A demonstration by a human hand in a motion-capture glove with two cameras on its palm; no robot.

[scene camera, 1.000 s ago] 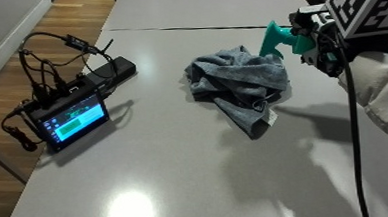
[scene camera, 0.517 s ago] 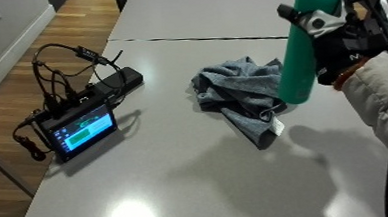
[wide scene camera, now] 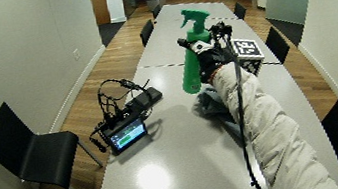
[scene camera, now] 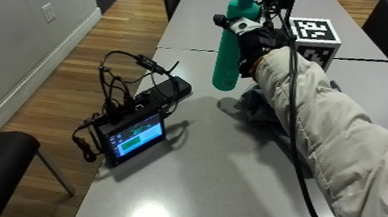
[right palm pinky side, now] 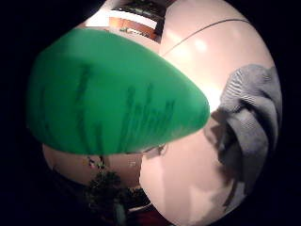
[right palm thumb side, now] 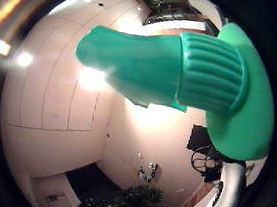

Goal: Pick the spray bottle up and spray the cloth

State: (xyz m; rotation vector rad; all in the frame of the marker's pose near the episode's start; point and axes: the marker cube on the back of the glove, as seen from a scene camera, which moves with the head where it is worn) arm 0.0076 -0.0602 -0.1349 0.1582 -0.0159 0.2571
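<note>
Person's arm: puffy cream sleeve and black glove

A right hand (scene camera: pixel 257 40) in a black glove shows at the far end of the arm, its fabric dark and matte with a small white plastic piece near the thumb side. The sleeve (scene camera: pixel 328 136) above it belongs to a pale cream, quilted jacket, padded in broad soft ridges with creases running across it; it widens toward the near right edge of the scene, where it fills the corner. In the wide outside view the same sleeve (wide scene camera: pixel 269 130) runs as a long, light-coloured, puffy band from the near edge up to the glove (wide scene camera: pixel 211 60), ending in a gathered cuff at the wrist.
</note>
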